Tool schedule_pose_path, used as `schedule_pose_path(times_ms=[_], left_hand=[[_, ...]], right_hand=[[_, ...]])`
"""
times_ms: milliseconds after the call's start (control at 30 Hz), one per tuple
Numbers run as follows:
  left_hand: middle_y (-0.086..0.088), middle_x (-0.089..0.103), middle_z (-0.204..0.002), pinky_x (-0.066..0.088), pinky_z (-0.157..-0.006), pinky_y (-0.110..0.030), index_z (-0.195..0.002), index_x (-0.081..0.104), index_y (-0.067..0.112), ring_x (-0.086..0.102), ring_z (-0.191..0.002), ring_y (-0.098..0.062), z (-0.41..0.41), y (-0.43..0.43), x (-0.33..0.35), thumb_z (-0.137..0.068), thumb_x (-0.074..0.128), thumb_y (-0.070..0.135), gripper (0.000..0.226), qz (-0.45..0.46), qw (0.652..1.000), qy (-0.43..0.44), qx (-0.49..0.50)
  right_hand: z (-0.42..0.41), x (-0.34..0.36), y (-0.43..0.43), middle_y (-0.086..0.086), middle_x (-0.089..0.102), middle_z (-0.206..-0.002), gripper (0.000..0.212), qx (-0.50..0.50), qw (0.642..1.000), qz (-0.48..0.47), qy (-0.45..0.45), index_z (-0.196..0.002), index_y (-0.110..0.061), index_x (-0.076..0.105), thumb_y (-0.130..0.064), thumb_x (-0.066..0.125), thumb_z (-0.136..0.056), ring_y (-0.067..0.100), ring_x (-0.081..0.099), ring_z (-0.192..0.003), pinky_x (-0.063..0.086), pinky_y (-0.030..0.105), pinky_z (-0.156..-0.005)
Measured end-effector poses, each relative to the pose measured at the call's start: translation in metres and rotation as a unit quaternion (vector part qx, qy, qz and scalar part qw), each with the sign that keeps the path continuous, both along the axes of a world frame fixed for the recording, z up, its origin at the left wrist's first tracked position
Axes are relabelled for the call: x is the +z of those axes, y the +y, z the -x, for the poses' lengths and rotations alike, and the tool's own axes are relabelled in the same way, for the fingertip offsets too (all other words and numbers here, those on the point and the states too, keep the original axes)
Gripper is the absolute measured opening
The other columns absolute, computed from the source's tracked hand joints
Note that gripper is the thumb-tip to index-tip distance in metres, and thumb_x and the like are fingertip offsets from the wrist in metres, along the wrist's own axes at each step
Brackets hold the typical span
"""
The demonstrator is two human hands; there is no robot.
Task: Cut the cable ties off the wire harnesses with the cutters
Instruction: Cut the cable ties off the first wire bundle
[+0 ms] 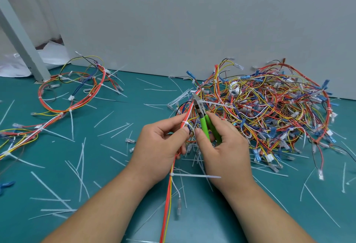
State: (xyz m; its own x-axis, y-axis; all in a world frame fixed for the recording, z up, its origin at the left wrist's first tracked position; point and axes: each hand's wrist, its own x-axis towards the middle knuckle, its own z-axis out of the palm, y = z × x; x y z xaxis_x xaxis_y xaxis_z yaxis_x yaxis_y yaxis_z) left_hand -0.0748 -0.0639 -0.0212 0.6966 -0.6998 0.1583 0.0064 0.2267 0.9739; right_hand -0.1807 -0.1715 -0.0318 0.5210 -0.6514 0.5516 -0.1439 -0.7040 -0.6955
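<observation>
cutting is under way. near the desk's (pixel 115 165) front middle the left hand (pixel 161 144) pinches a harness (pixel 187 111), thumb just below a white tie (pixel 184 122). the right hand (pixel 223 150) is curled round the green cutters (pixel 203 121), tips up the bundle at another tie; i cannot tell if they are parted. next, i judge, nip the tie alone, sparing the wires. the tangled pile (pixel 269 108) at the back right crowds the tips, and cut strips (pixel 57 190) litter the front left.
</observation>
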Motion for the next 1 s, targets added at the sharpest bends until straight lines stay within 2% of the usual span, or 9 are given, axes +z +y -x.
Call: schedule_pose_path(times_ms=[67, 167, 233, 333, 433, 533, 667, 800, 1000], left_hand=[[-0.010, 0.060, -0.070, 0.044, -0.045, -0.025, -0.109, 0.076, 0.026, 0.051, -0.052, -0.017, -0.0004, 0.0004, 0.0003, -0.094, 0.063, -0.001, 0.034, 0.001, 1.000, -0.003, 0.003], [-0.010, 0.059, -0.069, 0.044, -0.045, -0.025, -0.110, 0.076, 0.025, 0.052, -0.051, -0.017, 0.0005, 0.0008, 0.0017, -0.094, 0.062, -0.002, 0.034, 0.003, 1.000, -0.005, 0.006], [-0.010, 0.059, -0.070, 0.043, -0.045, -0.024, -0.112, 0.075, 0.022, 0.051, -0.051, -0.017, 0.0009, 0.0009, 0.0024, -0.094, 0.062, -0.002, 0.033, 0.003, 1.000, -0.005, 0.007], [-0.012, 0.060, -0.071, 0.043, -0.044, -0.026, -0.111, 0.075, 0.024, 0.052, -0.051, -0.017, 0.0009, 0.0014, 0.0019, -0.094, 0.063, -0.002, 0.033, 0.003, 1.000, -0.002, 0.008], [-0.005, 0.061, -0.064, 0.044, -0.044, -0.025, -0.108, 0.076, 0.028, 0.053, -0.050, -0.015, 0.0022, 0.0021, 0.0021, -0.092, 0.067, 0.002, 0.032, 0.001, 1.000, -0.005, 0.002], [-0.005, 0.061, -0.064, 0.044, -0.044, -0.026, -0.099, 0.080, 0.034, 0.053, -0.049, -0.015, 0.0036, 0.0025, 0.0046, -0.082, 0.069, 0.016, 0.027, 0.004, 1.000, 0.003, -0.002], [-0.006, 0.061, -0.063, 0.043, -0.043, -0.024, -0.103, 0.078, 0.027, 0.052, -0.047, -0.013, 0.0018, 0.0019, 0.0030, -0.092, 0.066, 0.001, 0.031, 0.001, 1.000, 0.003, 0.007], [-0.005, 0.059, -0.060, 0.043, -0.043, -0.023, -0.108, 0.077, 0.022, 0.050, -0.045, -0.012, 0.0018, 0.0007, 0.0023, -0.094, 0.062, -0.001, 0.030, -0.007, 1.000, -0.001, 0.011], [-0.006, 0.059, -0.059, 0.043, -0.042, -0.023, -0.104, 0.079, 0.024, 0.050, -0.045, -0.013, 0.0009, 0.0010, 0.0014, -0.094, 0.062, -0.002, 0.033, 0.003, 1.000, 0.003, 0.016]], right_hand=[[-0.0003, 0.0009, 0.0003, -0.023, 0.062, -0.091, 0.039, 0.001, 1.000, -0.020, -0.009, -0.123, -0.035, 0.068, -0.034, 0.073, -0.085, 0.000, 0.061, -0.084, 0.044, 0.007, -0.075], [-0.0005, 0.0019, 0.0005, -0.021, 0.069, -0.090, 0.040, 0.004, 0.996, -0.094, -0.011, -0.117, -0.031, 0.074, -0.040, 0.075, -0.078, -0.002, 0.065, -0.081, 0.048, 0.011, -0.076], [-0.0008, 0.0003, -0.0003, -0.020, 0.070, -0.078, 0.030, 0.018, 0.991, -0.130, -0.006, -0.105, -0.032, 0.075, -0.038, 0.081, -0.077, -0.004, 0.063, -0.070, 0.045, 0.008, -0.067], [-0.0010, 0.0001, 0.0004, -0.018, 0.066, -0.070, 0.021, 0.026, 0.992, -0.124, 0.003, -0.083, -0.038, 0.067, -0.026, 0.085, -0.081, -0.002, 0.055, -0.059, 0.040, 0.008, -0.057], [0.0007, 0.0011, 0.0007, -0.012, 0.057, -0.063, 0.014, 0.021, 0.996, -0.092, 0.007, -0.077, -0.031, 0.064, -0.034, 0.076, -0.084, 0.005, 0.051, -0.059, 0.036, 0.010, -0.054], [0.0018, 0.0007, -0.0016, -0.012, 0.057, -0.075, 0.013, 0.018, 0.997, -0.071, 0.013, -0.083, -0.035, 0.061, -0.044, 0.070, -0.086, 0.008, 0.056, -0.074, 0.038, 0.011, -0.064], [0.0004, -0.0029, -0.0050, -0.012, 0.055, -0.081, 0.016, 0.024, 0.998, -0.061, 0.022, -0.089, -0.041, 0.058, -0.056, 0.064, -0.088, 0.007, 0.055, -0.076, 0.042, 0.017, -0.069], [-0.0004, -0.0045, -0.0023, -0.010, 0.069, -0.090, 0.032, 0.026, 0.994, -0.110, 0.001, -0.103, -0.034, 0.068, -0.057, 0.067, -0.080, 0.009, 0.066, -0.083, 0.057, 0.040, -0.081], [-0.0001, -0.0024, 0.0011, -0.013, 0.067, -0.097, 0.044, 0.023, 0.995, -0.100, 0.019, -0.116, -0.031, 0.069, -0.051, 0.064, -0.077, 0.008, 0.063, -0.086, 0.056, 0.038, -0.085]])
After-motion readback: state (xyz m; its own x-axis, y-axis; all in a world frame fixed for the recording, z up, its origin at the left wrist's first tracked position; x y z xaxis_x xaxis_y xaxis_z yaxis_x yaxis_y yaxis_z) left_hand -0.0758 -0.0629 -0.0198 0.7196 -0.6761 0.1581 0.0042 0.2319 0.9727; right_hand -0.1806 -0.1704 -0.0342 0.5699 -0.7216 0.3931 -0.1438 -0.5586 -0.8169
